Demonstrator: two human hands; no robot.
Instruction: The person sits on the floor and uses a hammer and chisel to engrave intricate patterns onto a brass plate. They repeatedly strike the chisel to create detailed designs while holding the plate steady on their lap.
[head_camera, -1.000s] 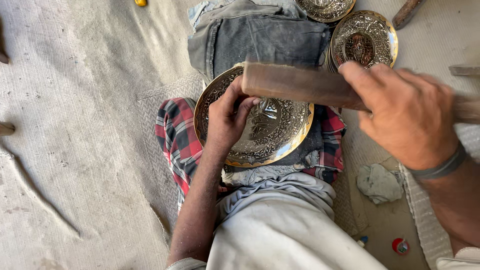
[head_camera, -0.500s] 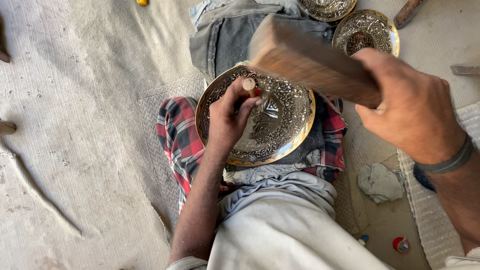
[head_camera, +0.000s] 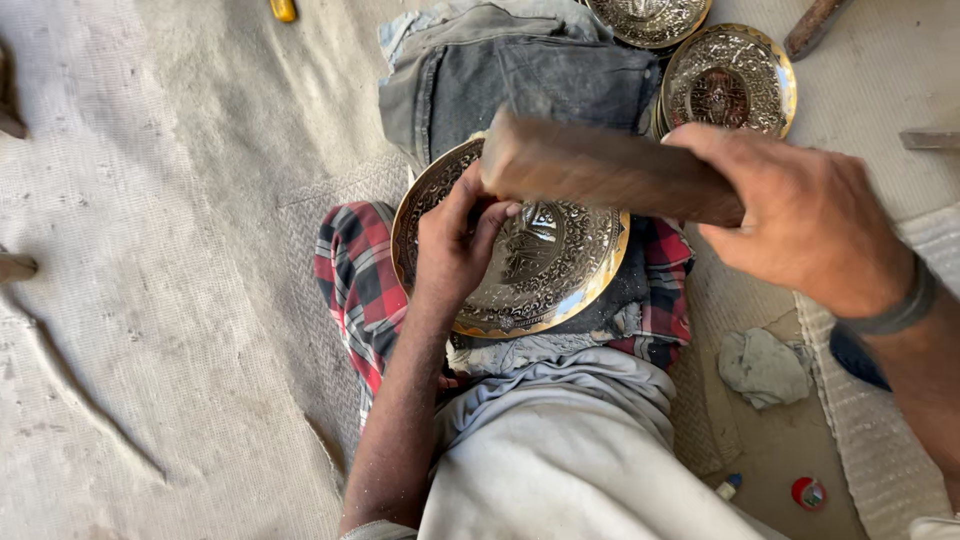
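Observation:
A round engraved brass plate rests on a red checked cloth over my lap. My left hand lies on the plate's left half, fingers pinched together around a small tool that is mostly hidden. My right hand grips a thick wooden block like a mallet, its end directly above my left fingers.
Two more engraved brass plates, one and another, lie at the top right beside folded grey fabric. A crumpled grey rag and a small red cap lie on the right. Woven matting covers the ground.
The wooden block swung from raised and tilted down onto the spot above my left fingers. My left hand stayed on the plate.

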